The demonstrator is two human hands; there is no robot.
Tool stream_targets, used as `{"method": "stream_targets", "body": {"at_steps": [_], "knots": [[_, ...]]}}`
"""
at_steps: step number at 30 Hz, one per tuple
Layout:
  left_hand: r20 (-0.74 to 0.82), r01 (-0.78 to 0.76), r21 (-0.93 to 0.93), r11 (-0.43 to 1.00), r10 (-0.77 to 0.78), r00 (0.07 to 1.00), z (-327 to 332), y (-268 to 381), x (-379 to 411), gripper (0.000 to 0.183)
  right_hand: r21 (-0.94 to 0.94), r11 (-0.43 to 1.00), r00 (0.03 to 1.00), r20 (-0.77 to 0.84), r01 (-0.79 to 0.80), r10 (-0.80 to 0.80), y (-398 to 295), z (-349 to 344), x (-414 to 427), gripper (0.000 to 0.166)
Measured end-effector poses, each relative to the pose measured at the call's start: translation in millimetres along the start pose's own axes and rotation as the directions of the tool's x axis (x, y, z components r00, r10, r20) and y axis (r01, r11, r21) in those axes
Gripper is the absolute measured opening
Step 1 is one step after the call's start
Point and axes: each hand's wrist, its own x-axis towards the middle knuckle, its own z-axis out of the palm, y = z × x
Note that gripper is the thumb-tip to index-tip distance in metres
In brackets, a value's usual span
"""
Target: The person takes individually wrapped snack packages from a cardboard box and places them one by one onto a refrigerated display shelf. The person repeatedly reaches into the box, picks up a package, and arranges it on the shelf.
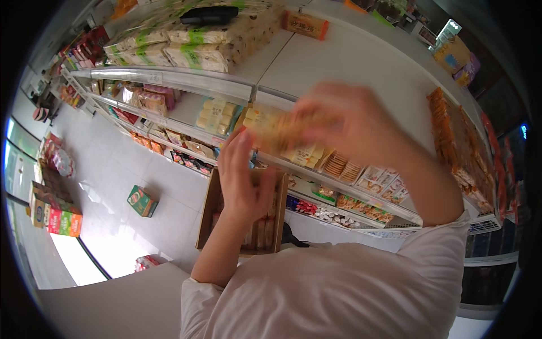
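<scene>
My right hand (347,123), blurred by motion, is raised over the front of the store shelf and holds a yellowish packaged snack (313,127) in its fingers. My left hand (245,178) is above an open cardboard box (206,216), fingers pointing up near the shelf edge. Whether its fingertips touch the packages there is unclear. Inside the box lie several wrapped packages (264,233). Behind my hands, the shelf tier carries packs of pale rolls (216,114) and round biscuits (335,164). A single orange-wrapped pack (305,25) lies on the top shelf.
Large white-and-green bags (199,55) are stacked on the top shelf, with a black object (209,15) on them. Orange snack packs (457,144) stand at the right. A green carton (143,201) sits on the floor; colourful cartons (63,220) stand by the window.
</scene>
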Motion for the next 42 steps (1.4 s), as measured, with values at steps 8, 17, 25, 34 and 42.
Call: {"method": "stream_targets", "body": {"at_steps": [8, 17, 25, 34, 42], "knots": [[0.473, -0.085, 0.428, 0.900, -0.143, 0.870, 63.5, -14.8, 19.6, 0.086, -0.347, 0.883, 0.903, -0.394, -0.317, 0.170, 207.7, -23.1, 77.0, 0.029], [0.508, -0.061, 0.450, 0.891, -0.199, 0.838, 59.3, -15.0, 21.8, 0.084, -0.682, 0.712, 0.936, -0.336, -0.165, -0.104, 295.3, -2.2, 109.5, 0.023], [0.497, -0.073, 0.446, 0.892, -0.179, 0.849, 54.9, -13.6, 20.9, 0.087, -0.679, 0.727, 0.949, -0.285, -0.103, -0.133, 285.9, 0.9, 118.9, 0.030], [0.375, 0.175, 0.416, 0.892, -0.343, 0.861, -9.6, -25.9, -60.6, 0.050, -0.641, 0.759, 0.992, -0.110, -0.118, 0.062, 169.9, -56.1, 87.1, 0.035], [0.377, 0.440, 0.769, 0.465, -0.884, 0.275, -48.3, -38.7, -203.5, 0.025, -0.207, 0.970, 0.974, 0.210, 0.127, -0.083, -27.1, 26.4, -47.8, 0.038]]}}
